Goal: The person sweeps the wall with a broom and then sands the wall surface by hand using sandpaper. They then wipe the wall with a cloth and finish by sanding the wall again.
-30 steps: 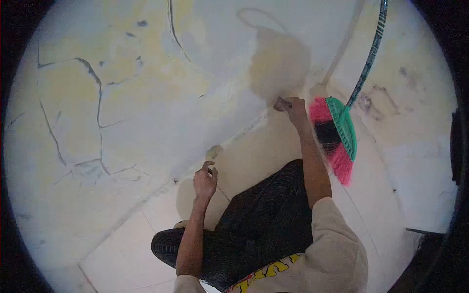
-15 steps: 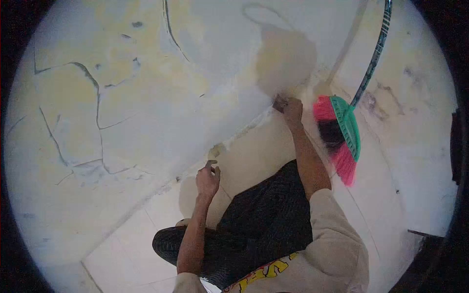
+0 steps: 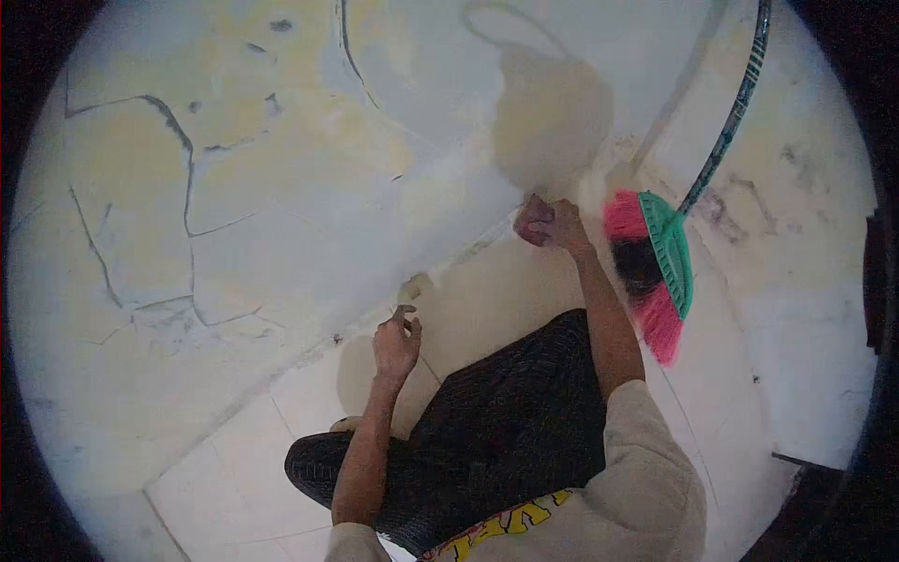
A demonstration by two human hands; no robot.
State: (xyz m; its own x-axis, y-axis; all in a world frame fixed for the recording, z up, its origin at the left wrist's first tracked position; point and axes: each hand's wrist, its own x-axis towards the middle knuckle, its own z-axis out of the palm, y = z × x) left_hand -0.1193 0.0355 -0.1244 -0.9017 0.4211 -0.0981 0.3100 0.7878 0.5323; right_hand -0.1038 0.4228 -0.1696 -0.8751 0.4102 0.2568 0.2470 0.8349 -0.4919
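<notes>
So we're crouched down low by a cracked, patchy white-and-yellow plaster wall (image 3: 281, 187), looking over our own knees in dark pinstriped trousers (image 3: 506, 421); our right hand (image 3: 552, 223) is stretched out to the foot of that wall, right where it meets the pale tiled floor (image 3: 243, 468); the fingers are curled tight around a small dark object (image 3: 530, 225), pressed against the wall base; honestly it's too small and blurry for us to say what it actually is, could be a scraper or a bit of abrasive, can't tell.

Our left hand (image 3: 396, 345) is nearer to us, hanging just above the floor with the fingers loosely bent and thumb and forefinger close together; it looks empty as far as we can make out; just beyond it there's a little yellowish chipped patch (image 3: 415, 286) at the wall-floor seam.

Right beside the right forearm, a broom with a green plastic head and pink-and-black bristles (image 3: 655, 272) leans into the corner, its dark striped handle (image 3: 735, 112) running up and away to the upper right; the bristles sit just beside the arm, whether they touch it we can't say; above the right hand, a big beige scraped patch (image 3: 552, 112) on the wall.
</notes>
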